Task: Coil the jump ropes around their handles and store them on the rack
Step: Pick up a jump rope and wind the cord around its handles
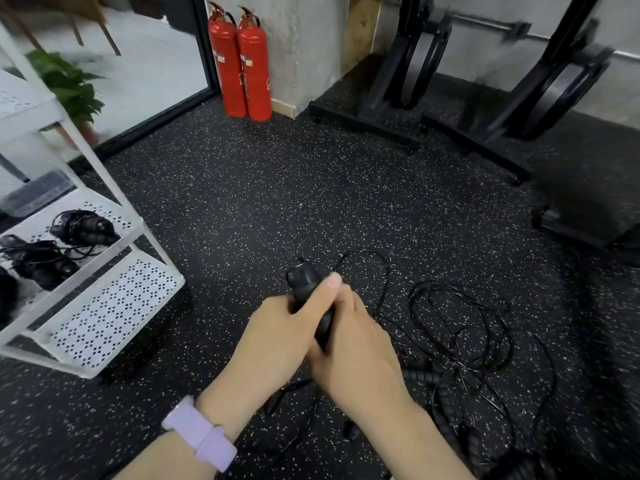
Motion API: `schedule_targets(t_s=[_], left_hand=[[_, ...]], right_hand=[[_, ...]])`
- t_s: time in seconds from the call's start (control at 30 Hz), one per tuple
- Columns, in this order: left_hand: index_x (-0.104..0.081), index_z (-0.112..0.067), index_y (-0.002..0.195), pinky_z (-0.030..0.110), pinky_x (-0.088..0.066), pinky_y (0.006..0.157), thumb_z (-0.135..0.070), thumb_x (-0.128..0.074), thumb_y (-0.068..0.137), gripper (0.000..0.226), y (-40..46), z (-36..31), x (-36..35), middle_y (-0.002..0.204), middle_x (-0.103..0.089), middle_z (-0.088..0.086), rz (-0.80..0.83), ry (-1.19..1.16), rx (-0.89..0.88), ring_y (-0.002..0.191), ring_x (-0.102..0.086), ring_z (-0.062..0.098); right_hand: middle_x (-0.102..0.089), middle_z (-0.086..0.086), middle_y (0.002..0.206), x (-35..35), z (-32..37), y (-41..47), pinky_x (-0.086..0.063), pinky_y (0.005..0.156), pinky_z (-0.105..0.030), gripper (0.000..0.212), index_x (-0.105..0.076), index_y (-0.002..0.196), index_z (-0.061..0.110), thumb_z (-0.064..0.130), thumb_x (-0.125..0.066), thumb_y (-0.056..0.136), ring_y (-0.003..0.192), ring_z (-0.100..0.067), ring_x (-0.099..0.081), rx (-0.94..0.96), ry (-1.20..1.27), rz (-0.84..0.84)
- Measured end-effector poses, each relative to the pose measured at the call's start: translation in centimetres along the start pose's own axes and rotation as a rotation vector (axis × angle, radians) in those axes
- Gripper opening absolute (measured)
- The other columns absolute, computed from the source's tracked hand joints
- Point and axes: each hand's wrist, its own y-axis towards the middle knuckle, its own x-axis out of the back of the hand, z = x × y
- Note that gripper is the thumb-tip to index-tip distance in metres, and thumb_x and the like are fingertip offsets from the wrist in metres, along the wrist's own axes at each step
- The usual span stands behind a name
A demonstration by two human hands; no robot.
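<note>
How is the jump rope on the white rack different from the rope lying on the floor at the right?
The coiled rope on the rack is wound tightly around its handles; the loose rope on the floor spreads in open, tangled loops. The first lies on a perforated shelf of the rack, the second on the speckled mat. Both are black and thin.
</note>
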Motion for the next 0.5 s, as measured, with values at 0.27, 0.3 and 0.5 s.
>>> schedule_targets(t_s=[0.27,0.3,0.5], left_hand=[[-0.076,-0.022,0.077,0.039,-0.056,0.069,-0.061,-0.062,0.088,0.043,0.9,-0.3,1.8,0.068,-0.075,-0.003,-0.061,-0.302,0.089,0.069,-0.073,0.021],[-0.076,-0.02,0.087,0.044,-0.059,0.079,-0.061,-0.06,0.089,0.044,0.9,-0.4,2.0,0.077,-0.078,0.0,-0.04,-0.338,0.088,0.079,-0.076,0.025],[-0.076,-0.022,0.087,0.037,-0.055,0.074,-0.071,-0.057,0.088,0.052,0.5,-0.7,2.0,0.078,-0.077,0.002,0.073,-0.482,0.03,0.075,-0.073,0.017]], right_hand=[[-0.065,0.025,0.113,0.5,0.0,-0.3,-0.052,0.074,-0.019,0.069,-0.043,0.129,0.054,0.055,-0.075,0.069,0.094,0.002,-0.066,-0.061,0.464,0.145],[-0.072,0.02,0.106,1.0,-0.4,-0.1,-0.052,0.073,-0.018,0.058,-0.055,0.121,0.046,0.054,-0.078,0.068,0.087,0.001,-0.068,-0.134,0.615,0.17],[-0.073,-0.025,0.105,3.0,-1.5,0.6,-0.062,0.078,-0.039,0.063,-0.072,0.12,-0.006,0.047,-0.073,0.087,0.089,-0.031,-0.075,-0.346,1.643,0.737]])
